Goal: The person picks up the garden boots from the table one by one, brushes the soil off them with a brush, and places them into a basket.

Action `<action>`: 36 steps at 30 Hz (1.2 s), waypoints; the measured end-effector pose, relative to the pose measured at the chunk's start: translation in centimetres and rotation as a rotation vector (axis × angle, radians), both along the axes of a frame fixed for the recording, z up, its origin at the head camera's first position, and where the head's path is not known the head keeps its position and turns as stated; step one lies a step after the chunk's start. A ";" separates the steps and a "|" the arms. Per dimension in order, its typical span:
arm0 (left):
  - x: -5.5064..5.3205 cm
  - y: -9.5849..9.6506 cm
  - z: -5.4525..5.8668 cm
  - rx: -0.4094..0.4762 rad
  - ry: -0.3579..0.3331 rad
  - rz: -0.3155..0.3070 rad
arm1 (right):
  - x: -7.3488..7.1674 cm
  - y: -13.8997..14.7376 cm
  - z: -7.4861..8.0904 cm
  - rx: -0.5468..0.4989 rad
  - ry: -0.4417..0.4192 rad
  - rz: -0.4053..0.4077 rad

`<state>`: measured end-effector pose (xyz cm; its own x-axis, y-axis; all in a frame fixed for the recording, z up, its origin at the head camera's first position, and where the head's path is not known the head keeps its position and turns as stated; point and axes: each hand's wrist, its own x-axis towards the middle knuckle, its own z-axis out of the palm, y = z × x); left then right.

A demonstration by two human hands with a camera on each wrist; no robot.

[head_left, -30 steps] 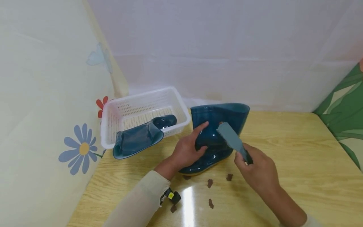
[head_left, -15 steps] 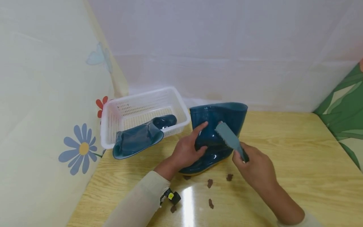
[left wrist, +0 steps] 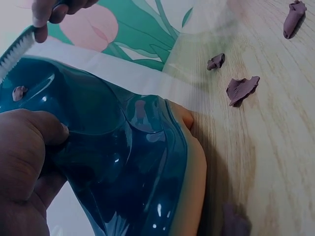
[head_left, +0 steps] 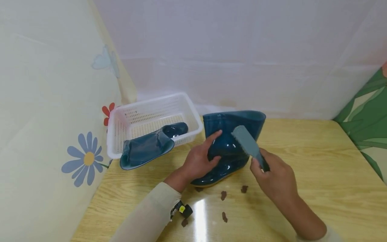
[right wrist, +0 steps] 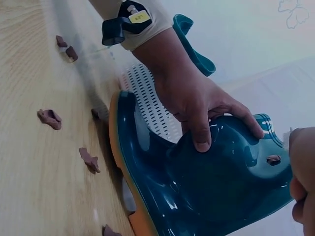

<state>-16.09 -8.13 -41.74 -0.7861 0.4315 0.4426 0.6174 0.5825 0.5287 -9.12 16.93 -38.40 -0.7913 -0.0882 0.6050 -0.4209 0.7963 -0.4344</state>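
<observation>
The left hand (head_left: 199,161) grips the blue boot (head_left: 228,148) about the ankle and lower shaft, thumb and index finger spread across it, the other fingers partly hidden. The right hand (head_left: 276,176) is closed round the handle of the brush (head_left: 246,144), apart from the boot itself. The boot is on the table (head_left: 317,161), between the 2 hands and ahead of them; the left hand is nearer, being in contact. The shaft rises mouth up, and the toe points left and toward the near side. The brush's long axis runs from the right hand up and leftward across the shaft, bristles facing the boot; contact cannot be told. 1 brown lump (left wrist: 19,92) sits on the shaft near the bristles. At least 5 brown pieces (head_left: 223,195) lie on the table, on the boot's near side. To the left, the white basket (head_left: 151,109) contains a 2nd boot (head_left: 145,148), foot inside, shaft slanting over the near rim, mouth outward.
</observation>
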 end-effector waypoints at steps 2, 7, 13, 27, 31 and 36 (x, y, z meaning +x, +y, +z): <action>0.0 0.0 0.0 0.000 0.001 0.001 | -0.2 -0.1 0.3 0.003 -0.054 -0.010; 0.0 0.1 -0.1 -0.001 -0.001 -0.005 | -0.3 0.0 0.0 0.025 -0.139 -0.017; -0.1 0.0 -0.2 0.007 0.009 -0.002 | 0.1 0.4 -0.9 0.039 -0.105 0.017; 0.0 0.1 0.1 0.010 0.009 -0.006 | -0.3 0.0 0.1 -0.005 -0.025 -0.010; 0.0 0.0 0.0 0.005 0.015 -0.006 | -0.4 -0.1 0.1 0.020 -0.102 -0.021; 0.0 0.0 -0.2 0.005 0.002 -0.005 | -0.1 0.1 -0.7 0.039 -0.106 0.001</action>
<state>-16.05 -8.12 -41.90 -0.7828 0.4335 0.4463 0.6216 0.5765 0.5303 -9.20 17.02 -39.12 -0.8508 -0.1110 0.5137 -0.3750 0.8129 -0.4455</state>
